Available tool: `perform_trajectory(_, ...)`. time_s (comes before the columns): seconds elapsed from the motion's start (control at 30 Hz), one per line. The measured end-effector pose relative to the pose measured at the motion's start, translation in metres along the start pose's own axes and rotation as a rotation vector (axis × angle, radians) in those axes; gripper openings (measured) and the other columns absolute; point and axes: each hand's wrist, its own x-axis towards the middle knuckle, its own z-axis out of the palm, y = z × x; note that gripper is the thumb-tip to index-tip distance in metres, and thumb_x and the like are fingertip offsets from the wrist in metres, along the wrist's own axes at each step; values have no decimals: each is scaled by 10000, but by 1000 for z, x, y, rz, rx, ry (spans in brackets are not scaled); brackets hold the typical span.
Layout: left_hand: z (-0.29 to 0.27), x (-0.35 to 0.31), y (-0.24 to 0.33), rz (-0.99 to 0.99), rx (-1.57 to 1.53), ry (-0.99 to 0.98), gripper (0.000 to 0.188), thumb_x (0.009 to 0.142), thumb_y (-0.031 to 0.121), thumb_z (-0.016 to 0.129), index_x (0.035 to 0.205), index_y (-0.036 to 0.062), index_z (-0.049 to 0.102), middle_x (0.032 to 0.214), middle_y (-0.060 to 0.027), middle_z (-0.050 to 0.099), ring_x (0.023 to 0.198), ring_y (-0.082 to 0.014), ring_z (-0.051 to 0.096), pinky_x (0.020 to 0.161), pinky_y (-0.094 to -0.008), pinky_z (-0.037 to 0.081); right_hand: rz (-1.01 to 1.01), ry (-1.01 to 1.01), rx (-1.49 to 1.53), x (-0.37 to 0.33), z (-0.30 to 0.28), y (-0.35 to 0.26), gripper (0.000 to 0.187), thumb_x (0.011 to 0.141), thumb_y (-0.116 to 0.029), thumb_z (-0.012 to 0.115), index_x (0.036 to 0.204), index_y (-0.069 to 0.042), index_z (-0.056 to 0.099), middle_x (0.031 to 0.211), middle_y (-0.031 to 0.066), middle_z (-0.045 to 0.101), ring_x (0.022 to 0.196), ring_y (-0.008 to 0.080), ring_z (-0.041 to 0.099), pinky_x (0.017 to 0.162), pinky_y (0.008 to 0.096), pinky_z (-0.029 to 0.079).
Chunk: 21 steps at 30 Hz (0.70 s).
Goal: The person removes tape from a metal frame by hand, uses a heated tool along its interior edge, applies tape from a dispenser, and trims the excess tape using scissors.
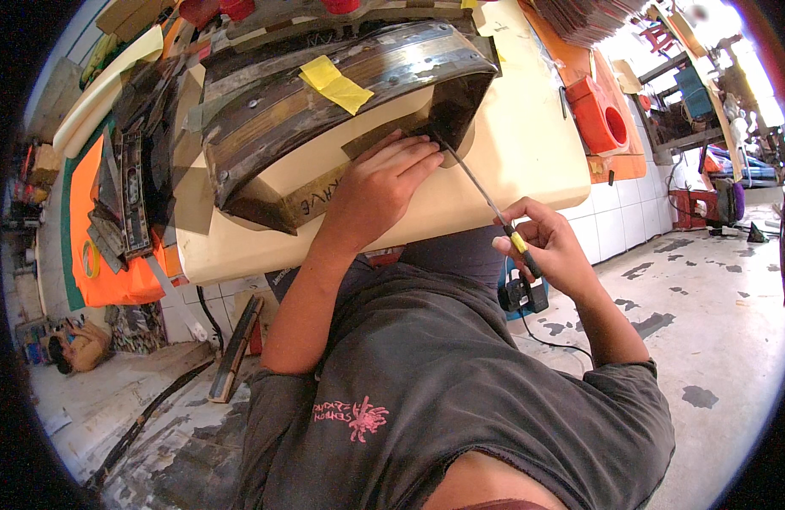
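A curved, dark mould-like frame with a scuffed, shiny top lies on the cream-covered table. My left hand reaches inside its near hollow, fingers stretched out and pressed flat over a dark brown strip. My right hand grips a screwdriver by its yellow and black handle. Its long metal shaft slants up and left, and the tip meets the frame's inner right corner, just beyond my left fingertips. A piece of yellow tape sticks to the frame's top.
On the right stands a red container with a round opening. Dark metal parts lie on orange sheeting at the left. A black corded device sits below my right hand. Farther left, a person is low by the floor.
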Motion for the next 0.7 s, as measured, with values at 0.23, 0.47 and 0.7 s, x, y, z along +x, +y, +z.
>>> perform_trajectory(0.23,1,0,0,8,11,15,398,898,50,624,1287,79,708,1345,-102,694,1266,-306,649,1099,-439,514,-32,40,-71,1,3,1,314,926,-186,816,1116,-40,614,633,-22,614,540,37,515,504,225,328)
perform_trajectory(0.47,2,0,-1,7,7,32,389,892,58,640,1274,79,714,1327,-101,700,1245,-307,660,1086,-429,528,-71,70,-164,0,3,4,287,929,-167,806,1123,-56,626,591,-45,575,489,23,473,481,219,277)
perform_trajectory(0.7,5,-2,-1,20,19,46,380,889,51,645,1261,76,719,1312,-102,704,1232,-303,668,1096,-433,527,-53,97,-183,-2,8,-1,275,925,-155,809,1109,-56,632,587,-66,542,535,5,432,535,215,257)
